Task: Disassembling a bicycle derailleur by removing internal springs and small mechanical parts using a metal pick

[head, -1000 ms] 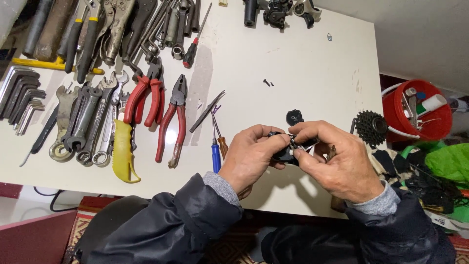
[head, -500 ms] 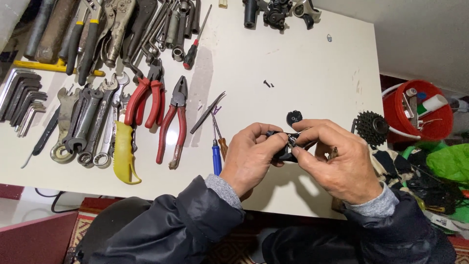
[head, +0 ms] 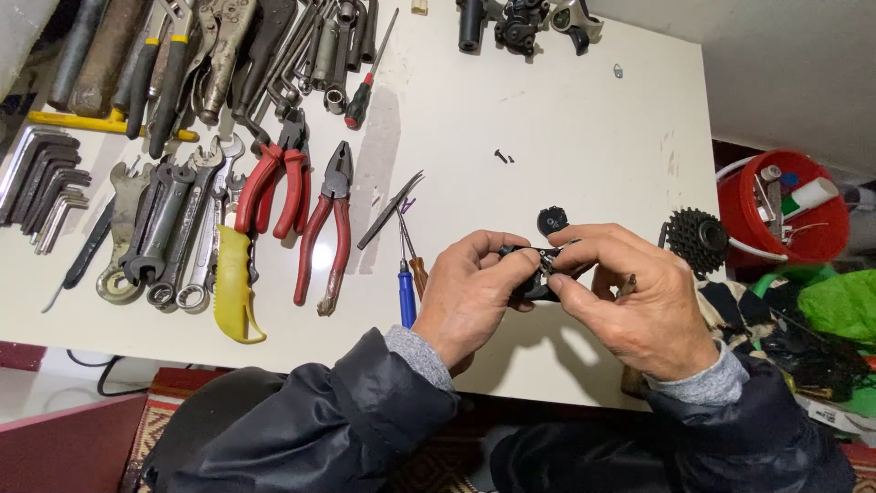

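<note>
Both hands pinching a small black part over the white table's near edge.

I'm seeing the left hand (head: 470,297) curling its fingers closed round the small black part (head: 537,274), the right hand (head: 630,306) nipping it with thumb and forefinger; red pliers (head: 324,224) and a blue screwdriver (head: 406,292) are lying left on the white table (head: 566,119), a black sprocket cluster (head: 696,239) right.

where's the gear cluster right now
In the head view the black toothed gear cluster sits at the right edge of the white table, just right of the right hand and left of the red bucket.
</note>
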